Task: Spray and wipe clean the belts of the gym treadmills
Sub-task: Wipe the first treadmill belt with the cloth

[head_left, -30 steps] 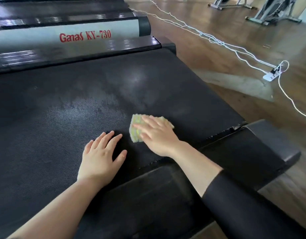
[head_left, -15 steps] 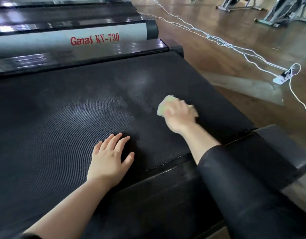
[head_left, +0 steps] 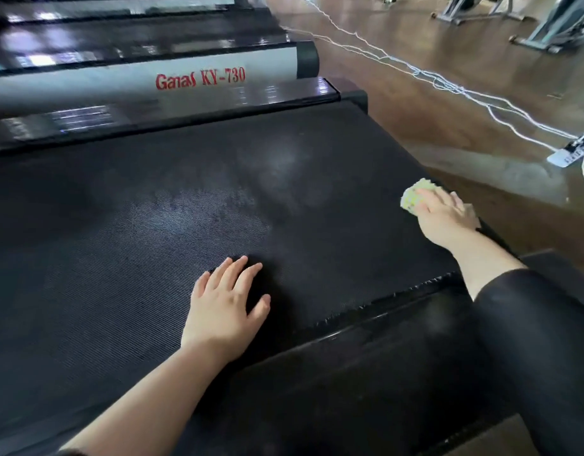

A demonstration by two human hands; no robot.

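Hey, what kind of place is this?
Probably a gym: a treadmill belt up close, another treadmill marked Ganas KY-730 beside it, and exercise machine frames on the wood floor beyond.

The left hand (head_left: 223, 311) lies flat on the treadmill belt (head_left: 119, 258), with a pale damp patch (head_left: 211, 209) just beyond its fingers (head_left: 238, 273). The right hand (head_left: 445, 218) presses a yellow-green cloth (head_left: 410, 199), which shows past its fingertips at the belt's edge.
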